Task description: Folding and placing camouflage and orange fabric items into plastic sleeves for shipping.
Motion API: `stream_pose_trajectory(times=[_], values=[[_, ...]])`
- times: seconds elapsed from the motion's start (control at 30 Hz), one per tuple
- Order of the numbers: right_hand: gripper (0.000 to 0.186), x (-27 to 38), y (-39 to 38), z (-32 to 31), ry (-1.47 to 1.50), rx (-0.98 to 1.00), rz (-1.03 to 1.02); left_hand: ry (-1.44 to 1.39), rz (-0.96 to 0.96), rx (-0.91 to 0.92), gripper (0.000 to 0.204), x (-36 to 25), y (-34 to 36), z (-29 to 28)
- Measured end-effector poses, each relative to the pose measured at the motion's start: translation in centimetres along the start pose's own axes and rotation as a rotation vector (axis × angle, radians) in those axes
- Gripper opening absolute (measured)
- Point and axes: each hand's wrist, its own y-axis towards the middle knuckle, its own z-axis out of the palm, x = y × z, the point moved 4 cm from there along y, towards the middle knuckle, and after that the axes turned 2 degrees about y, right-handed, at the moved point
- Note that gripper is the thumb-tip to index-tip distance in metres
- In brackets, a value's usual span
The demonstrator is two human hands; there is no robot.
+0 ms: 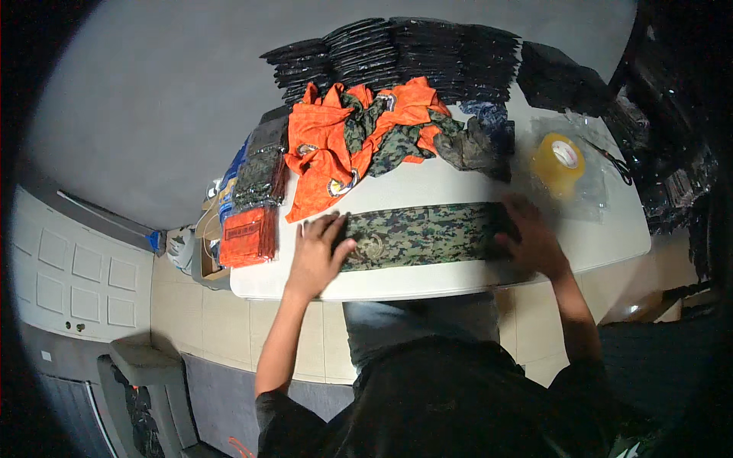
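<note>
A green digital-camouflage cloth (427,235) lies flat as a long strip across the near part of the white table (259,286). It has a pale round emblem near its left end. My left hand (317,256) rests at that end, fingers spread and thumb apart over the cloth's edge. At the opposite end, my right hand (528,238) lies over the darker part of the strip with fingers and thumb apart. Neither hand grips the cloth.
Behind the strip lie crumpled orange cloths (317,130) and camouflage pieces. Several stacks of black packets (427,57) line the back. Bagged folded cloths (248,237) sit at left. A yellowish tape roll (557,160), clear plastic bags and scissors (615,164) are at right.
</note>
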Motion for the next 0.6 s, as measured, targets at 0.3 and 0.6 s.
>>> stream_pose_trajectory(times=[0.3,0.6], values=[[0.025,-8.1,3.5,-0.3,0.261,0.016,0.002,-0.206,0.010,0.008,0.026,6.3,3.2,-0.3],[0.023,-9.2,4.7,-2.0,0.609,0.065,0.131,-0.399,-0.245,0.092,0.017,7.5,3.8,-1.9]])
